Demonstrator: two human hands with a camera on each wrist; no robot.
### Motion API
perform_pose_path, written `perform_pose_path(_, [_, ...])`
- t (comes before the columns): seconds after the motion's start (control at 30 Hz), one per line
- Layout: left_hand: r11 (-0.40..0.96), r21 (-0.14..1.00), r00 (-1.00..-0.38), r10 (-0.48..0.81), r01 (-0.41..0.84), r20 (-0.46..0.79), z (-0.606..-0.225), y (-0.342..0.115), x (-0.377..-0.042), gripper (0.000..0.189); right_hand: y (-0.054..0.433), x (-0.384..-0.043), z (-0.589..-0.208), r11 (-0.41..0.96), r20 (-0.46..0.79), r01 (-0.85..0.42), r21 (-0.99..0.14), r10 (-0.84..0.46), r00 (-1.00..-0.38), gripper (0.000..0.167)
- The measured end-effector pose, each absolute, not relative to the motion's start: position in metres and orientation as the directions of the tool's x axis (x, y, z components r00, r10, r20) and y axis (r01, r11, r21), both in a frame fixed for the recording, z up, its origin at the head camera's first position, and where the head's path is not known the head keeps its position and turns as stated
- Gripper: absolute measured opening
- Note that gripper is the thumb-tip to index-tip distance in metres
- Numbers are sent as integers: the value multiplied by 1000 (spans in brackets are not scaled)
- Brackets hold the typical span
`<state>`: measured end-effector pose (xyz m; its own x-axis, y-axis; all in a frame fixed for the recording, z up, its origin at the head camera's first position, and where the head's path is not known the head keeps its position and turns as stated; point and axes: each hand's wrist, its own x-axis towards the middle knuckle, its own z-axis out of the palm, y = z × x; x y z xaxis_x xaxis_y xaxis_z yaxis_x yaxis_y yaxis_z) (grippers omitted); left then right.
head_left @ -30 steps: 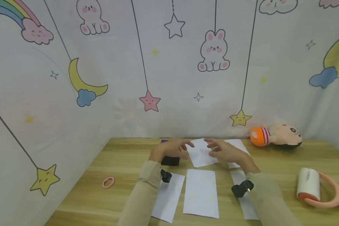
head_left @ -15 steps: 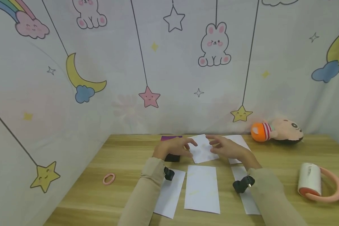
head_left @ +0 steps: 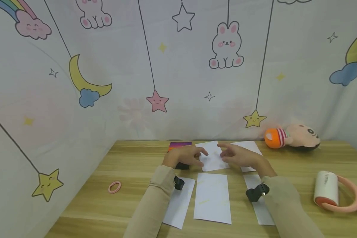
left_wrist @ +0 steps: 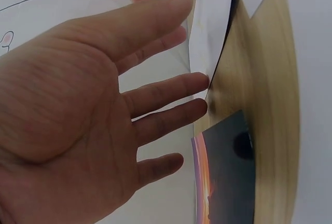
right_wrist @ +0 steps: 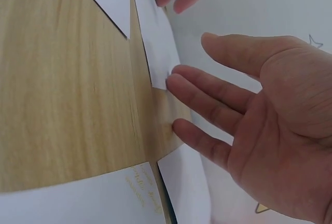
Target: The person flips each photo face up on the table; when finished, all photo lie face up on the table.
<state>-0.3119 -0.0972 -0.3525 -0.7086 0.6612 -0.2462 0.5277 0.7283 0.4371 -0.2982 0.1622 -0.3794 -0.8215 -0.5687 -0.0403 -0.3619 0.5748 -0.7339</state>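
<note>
At the back of the table, both hands hover on either side of a white card (head_left: 212, 162), fingers spread and relaxed. The left hand (head_left: 184, 156) is at the card's left side and partly covers a card with a sunset picture (head_left: 180, 144). In the left wrist view, its palm (left_wrist: 67, 115) shows nothing held, with the fingertips close to the white card's edge. The right hand (head_left: 239, 156) is at the card's right side, overlapping another white card (head_left: 250, 147). In the right wrist view, the fingertips (right_wrist: 179, 79) are right at the middle card's corner.
Nearer lie three white cards: left (head_left: 179, 205), middle (head_left: 212, 198) and right (head_left: 260, 205), the outer two partly behind the forearms. A pink ring (head_left: 114, 187) lies left. A lint roller (head_left: 326, 188) and a plush doll (head_left: 300, 137) are right. A printed curtain (head_left: 184, 72) stands behind.
The back middle white card has turned slightly between the hands. Both hands have shifted a little, with fingers still loose. The head view has tilted slightly down.
</note>
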Motion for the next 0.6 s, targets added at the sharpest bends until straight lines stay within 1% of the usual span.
perform_pose_path(0.2, [728,403,-708,667,554,-232,-360,-94,-314,48,163,-297,-379,540,-25,-361,-760,-579,-815,63])
perform_pose_path(0.33, [750,378,-729,644,542,-232,-363,-92,-314,50,164,-296,-379,539,-29,-346,-768,-569,-822,67])
perform_pose_path(0.43, [767,356,-744,626,534,-235,-364,-91,-314,52,165,-296,-379,552,-47,-336,-763,-566,-823,70])
perform_pose_path(0.6, [781,326,-756,613,533,-232,-365,-89,-314,54,166,-296,-378,574,-106,-324,-752,-591,-800,74])
